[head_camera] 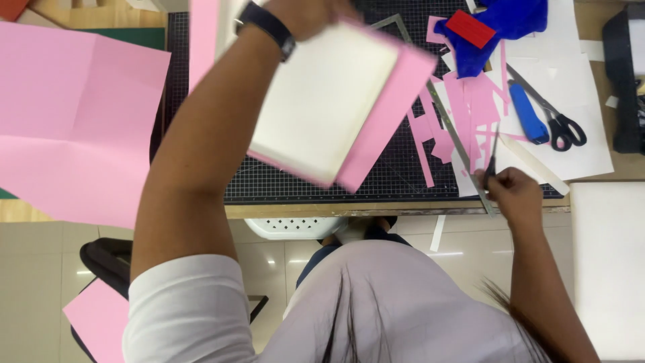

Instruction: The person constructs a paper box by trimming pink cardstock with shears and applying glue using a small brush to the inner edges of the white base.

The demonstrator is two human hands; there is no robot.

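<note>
From the head view, our left hand [306, 13] has its grip closed on a white rectangular board backed with pink paper [336, 101], lifted above the black gridded cutting mat [396, 168]. Our right hand [514, 191] pinches a thin dark blade [492, 154] beside the long metal ruler [460, 144] on the bench [403, 210].

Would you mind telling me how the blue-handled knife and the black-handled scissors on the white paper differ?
The knife has one thick blue handle; the scissors have two black finger loops. The knife lies nearer the pink scraps; the scissors lie just beyond it, away from them. Both rest untouched on the white paper, slanting alike.
</note>
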